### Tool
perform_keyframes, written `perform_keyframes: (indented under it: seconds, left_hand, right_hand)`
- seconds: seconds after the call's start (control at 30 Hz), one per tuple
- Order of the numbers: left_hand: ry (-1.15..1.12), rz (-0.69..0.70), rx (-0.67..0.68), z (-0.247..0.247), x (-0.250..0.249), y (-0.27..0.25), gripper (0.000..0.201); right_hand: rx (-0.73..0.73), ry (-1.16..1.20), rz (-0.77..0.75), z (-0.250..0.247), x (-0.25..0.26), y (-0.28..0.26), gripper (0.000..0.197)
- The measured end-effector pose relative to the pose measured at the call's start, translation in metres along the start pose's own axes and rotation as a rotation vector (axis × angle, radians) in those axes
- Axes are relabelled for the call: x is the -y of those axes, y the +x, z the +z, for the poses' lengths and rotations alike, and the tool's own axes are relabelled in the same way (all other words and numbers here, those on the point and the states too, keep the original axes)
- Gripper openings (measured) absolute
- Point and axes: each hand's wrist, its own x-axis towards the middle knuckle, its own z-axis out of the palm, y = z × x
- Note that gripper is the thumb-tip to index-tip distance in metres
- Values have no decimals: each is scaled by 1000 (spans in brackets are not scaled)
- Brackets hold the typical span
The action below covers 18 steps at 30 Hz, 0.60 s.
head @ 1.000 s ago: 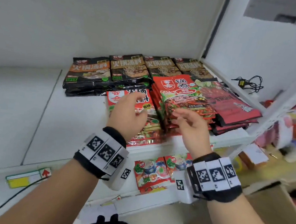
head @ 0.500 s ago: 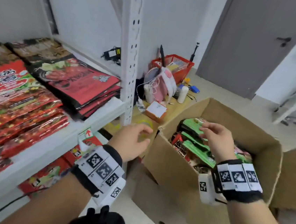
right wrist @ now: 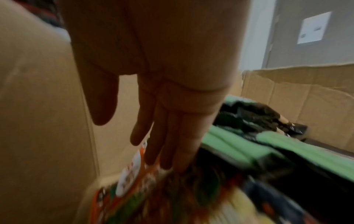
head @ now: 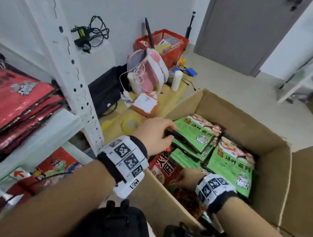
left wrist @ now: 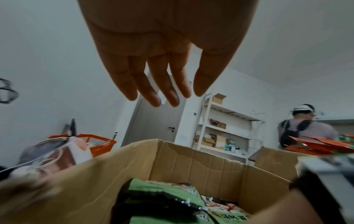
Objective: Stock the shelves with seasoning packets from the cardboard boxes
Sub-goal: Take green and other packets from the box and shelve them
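Lighting: even, diffuse, bright on walls; soft shadows inside the cardboard box (head: 274, 169). Head view: sharp centre, wide-angle bending and smear at lower left. Left wrist view: lower left blurred. Right wrist view: dim, heavy motion blur throughout, lower frame smeared.

Both hands (head: 154, 135) now (shelf-to-box) inside carton (head: 276, 150)
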Motion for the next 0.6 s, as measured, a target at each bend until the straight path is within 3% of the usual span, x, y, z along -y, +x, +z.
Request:
perform_keyframes:
  seconds: [0.2,0.33,0.43,0.6]
  left_hand:
    - [61,138,254,16,-7,55,37]
    - [131,169,386,27,-5,76,39]
    - [151,166,479,33,0,81,39]
    - [157,151,560,36,5,85,39]
  right_hand:
    - [-205,-7,124,8,-16,6,33]
    - [-325,-142,195,14,-12,4,37]
    - [-284,-159,275,18,-3,6,32]
    - [-205,-82,255,4,3,4,28]
